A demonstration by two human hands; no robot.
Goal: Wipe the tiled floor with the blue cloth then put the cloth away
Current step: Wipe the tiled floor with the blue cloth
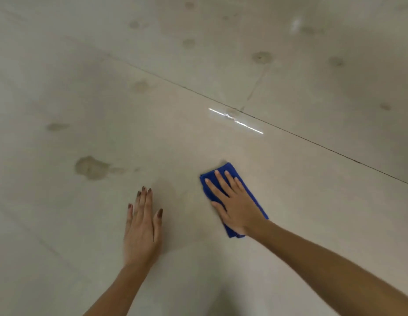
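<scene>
A folded blue cloth [230, 171] lies flat on the beige tiled floor [289, 201], right of centre. My right hand [232, 201] rests palm down on top of it with fingers spread, covering most of the cloth. My left hand [142, 231] lies flat on the bare tile to the left of the cloth, fingers close together, holding nothing. Both forearms reach in from the bottom edge.
Several dull brownish stains mark the tiles; the largest stain [90, 167] sits just beyond my left hand, with others farther off. A dark grout line [312, 142] runs diagonally behind the cloth, with a bright light reflection [236, 120] on it.
</scene>
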